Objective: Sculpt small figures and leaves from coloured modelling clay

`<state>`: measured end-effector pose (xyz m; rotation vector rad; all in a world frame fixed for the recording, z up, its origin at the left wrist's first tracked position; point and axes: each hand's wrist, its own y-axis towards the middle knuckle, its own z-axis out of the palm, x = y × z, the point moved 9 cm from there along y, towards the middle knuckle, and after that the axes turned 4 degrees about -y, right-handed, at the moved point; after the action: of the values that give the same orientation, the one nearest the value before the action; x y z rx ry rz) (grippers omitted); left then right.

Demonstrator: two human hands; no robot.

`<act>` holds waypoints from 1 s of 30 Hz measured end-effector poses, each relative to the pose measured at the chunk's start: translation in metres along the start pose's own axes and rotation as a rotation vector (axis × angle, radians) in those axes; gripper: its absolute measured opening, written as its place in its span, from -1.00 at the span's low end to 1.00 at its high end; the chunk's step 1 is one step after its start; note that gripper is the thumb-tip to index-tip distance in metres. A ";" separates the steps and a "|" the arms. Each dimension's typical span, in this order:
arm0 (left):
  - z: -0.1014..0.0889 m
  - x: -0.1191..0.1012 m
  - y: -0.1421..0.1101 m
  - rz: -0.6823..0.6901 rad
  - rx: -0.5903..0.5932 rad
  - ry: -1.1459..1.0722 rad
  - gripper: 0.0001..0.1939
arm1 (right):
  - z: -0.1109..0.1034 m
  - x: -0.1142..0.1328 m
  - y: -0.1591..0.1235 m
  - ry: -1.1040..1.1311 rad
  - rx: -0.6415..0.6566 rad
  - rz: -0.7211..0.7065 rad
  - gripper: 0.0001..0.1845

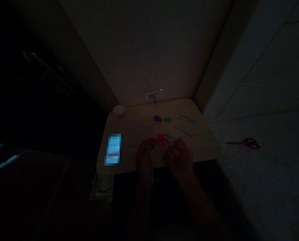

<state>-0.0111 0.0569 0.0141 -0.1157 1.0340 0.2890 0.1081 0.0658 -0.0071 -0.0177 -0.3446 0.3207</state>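
Head camera view shows a dim pale wooden table; let its top be a clock face, with twelve at the wall. At between eight and nine o'clock lies a bright rectangular phone with a blurred pale-blue screen (113, 149). At ten o'clock, near the edge, is a pale round cup (119, 111). Toward half past six is the left hand (144, 154); its fingertips are drawn together and seem to pinch the edge of a soft-looking red lump with pink prongs (161, 137), which is near the centre, between the two hands. At twelve o'clock lies a small purple lump (158, 118), and just to its right a small green lump (168, 119). Around four o'clock the right hand (180, 155) is curled, apparently around a thin blue tool (170, 136), whose tip is close to the red lump. At three o'clock is a single slim blue stick (183, 131), at two o'clock a pair of slim blue sticks (188, 119). Red-handled scissors (251, 143) lie beyond the table at three.

About progress: the red lump already has its prongs, so some shaping seems done; the purple and green lumps remain separate from it. How much is left, one cannot tell.
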 end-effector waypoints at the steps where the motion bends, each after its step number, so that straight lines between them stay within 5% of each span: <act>1: 0.000 0.000 0.000 -0.004 0.001 0.003 -0.74 | -0.001 0.001 0.001 -0.008 -0.003 -0.014 -0.39; 6: 0.002 0.000 -0.001 -0.026 0.004 0.006 -0.73 | -0.004 0.004 0.006 -0.087 -0.016 -0.030 -0.89; 13: 0.005 0.002 -0.002 -0.049 0.022 -0.048 -0.71 | -0.018 0.007 0.006 -0.188 -0.157 -0.127 -0.62; 19: 0.004 0.006 -0.002 -0.046 0.069 0.023 -0.69 | -0.008 0.010 0.001 -0.131 -0.193 -0.198 -0.42; 24: 0.016 0.002 -0.007 0.081 0.245 0.278 -0.67 | -0.008 0.018 -0.003 -0.156 -0.206 -0.262 -0.38; 30: 0.034 -0.008 -0.015 0.204 0.487 0.574 -0.73 | 0.000 0.019 -0.004 -0.190 -0.135 -0.160 -0.49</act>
<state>0.0173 0.0489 0.0379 0.3698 1.6624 0.1827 0.1260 0.0675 -0.0005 -0.0923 -0.5526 0.1406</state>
